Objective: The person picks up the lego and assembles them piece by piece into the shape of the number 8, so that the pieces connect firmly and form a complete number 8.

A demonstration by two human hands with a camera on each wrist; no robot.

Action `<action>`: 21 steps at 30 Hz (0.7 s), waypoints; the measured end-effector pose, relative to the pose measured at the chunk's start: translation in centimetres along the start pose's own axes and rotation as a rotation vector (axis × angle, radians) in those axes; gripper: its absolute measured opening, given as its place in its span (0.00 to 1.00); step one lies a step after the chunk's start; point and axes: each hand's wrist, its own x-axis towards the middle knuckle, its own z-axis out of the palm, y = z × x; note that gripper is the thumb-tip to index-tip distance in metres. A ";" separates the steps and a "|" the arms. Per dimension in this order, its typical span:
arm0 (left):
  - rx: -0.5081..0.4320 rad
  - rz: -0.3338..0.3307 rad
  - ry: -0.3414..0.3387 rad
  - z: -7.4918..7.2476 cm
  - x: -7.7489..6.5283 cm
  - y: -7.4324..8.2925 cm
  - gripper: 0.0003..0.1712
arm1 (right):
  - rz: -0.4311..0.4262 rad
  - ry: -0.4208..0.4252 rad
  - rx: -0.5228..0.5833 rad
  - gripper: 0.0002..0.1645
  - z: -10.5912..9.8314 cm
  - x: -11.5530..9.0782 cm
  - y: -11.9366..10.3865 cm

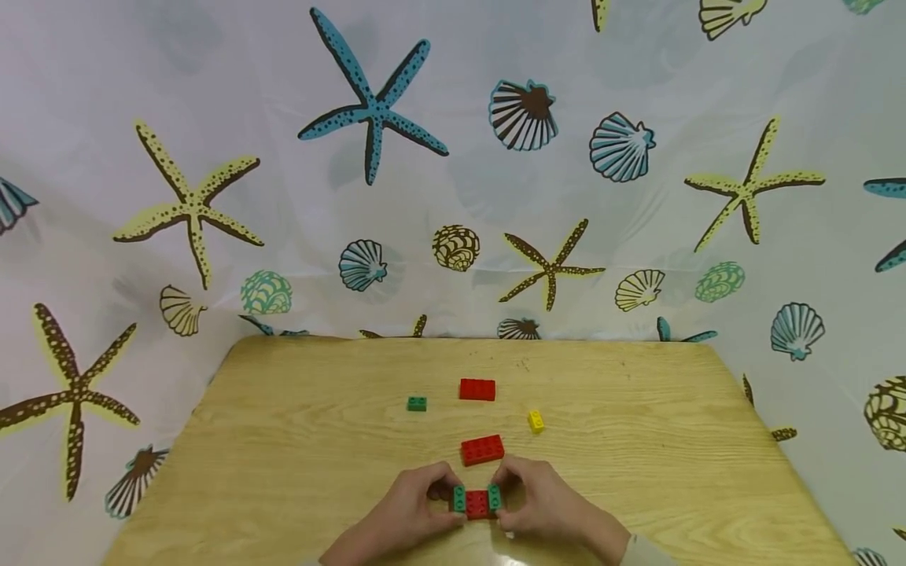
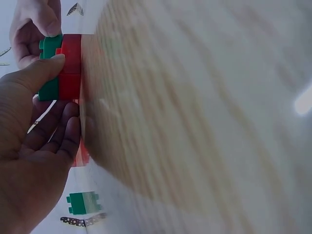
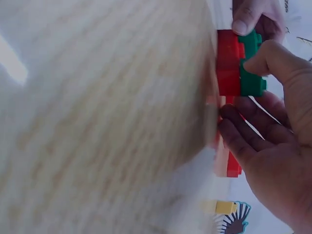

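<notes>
The left hand and the right hand face each other over the near part of the wooden table, with the red base right between them; each hand pinches one end of the piece, the left at the left green brick, the right at the right green brick, thumb on the near side; both green bricks sit on top of the red base, whose bare studs show in the gap; whether that base is one brick or more, I can't tell from here; just past the fingers lies the nearer red brick, slightly askew; beyond it, off to the right, is the yellow brick; then the small green brick to the left; the farther red brick lies farthest out; behind everything hangs a pale cloth printed with starfish and shells.
</notes>
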 end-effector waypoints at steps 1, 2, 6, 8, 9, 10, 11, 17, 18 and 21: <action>0.001 0.002 0.002 0.0 0.0 0.0 0.14 | 0.010 -0.004 0.016 0.17 -0.2 -0.1 0.0; 0.003 0.000 0.004 0.0 0.0 0.1 0.15 | 0.018 -0.007 0.029 0.17 -0.4 -0.1 0.0; 0.004 -0.006 0.005 -0.1 -0.1 0.2 0.15 | 0.011 -0.011 0.072 0.22 -1.3 -0.1 0.4; 0.001 -0.016 0.006 0.0 -0.1 0.3 0.15 | -0.008 -0.004 0.072 0.23 -1.6 -0.1 0.5; -0.001 -0.019 0.005 0.0 -0.2 0.3 0.15 | -0.022 0.003 0.070 0.23 -1.7 0.0 0.5; -0.002 -0.022 0.005 0.0 -0.2 0.3 0.15 | -0.034 0.011 0.066 0.23 -1.7 0.1 0.6; -0.002 -0.024 0.005 0.0 -0.2 0.3 0.15 | -0.046 0.021 0.059 0.22 -1.8 0.1 0.6; -0.001 -0.017 0.004 0.0 -0.2 0.3 0.15 | -0.078 0.089 0.015 0.21 -2.1 0.7 0.7; 0.000 -0.017 0.005 0.0 -0.2 0.3 0.15 | -0.076 0.095 0.011 0.21 -2.2 0.8 0.7; 0.002 -0.020 0.006 -0.1 -0.2 0.3 0.15 | -0.067 0.108 0.009 0.21 -2.4 1.1 0.6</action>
